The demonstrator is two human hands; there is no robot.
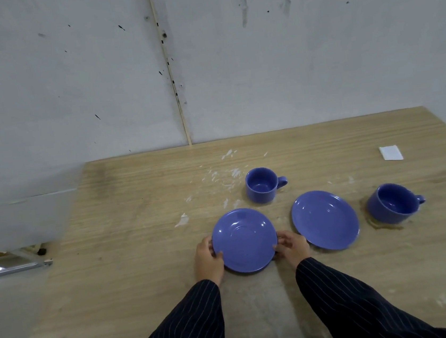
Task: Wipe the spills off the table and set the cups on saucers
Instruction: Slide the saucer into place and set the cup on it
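Two blue saucers lie on the wooden table (132,262). The left saucer (244,240) is gripped at its left rim by my left hand (208,261) and at its right rim by my right hand (291,245). The right saucer (325,219) lies free beside it. One blue cup (261,185) stands upright behind the saucers. Another blue cup (391,203) stands at the right in a brownish puddle (384,227). White smears (224,175) spot the wood left of the far cup.
A folded white cloth or tissue (391,153) lies at the far right of the table. A grey wall (204,59) rises right behind the table's far edge. The table's left edge drops to the floor, where a metal bar (11,270) shows.
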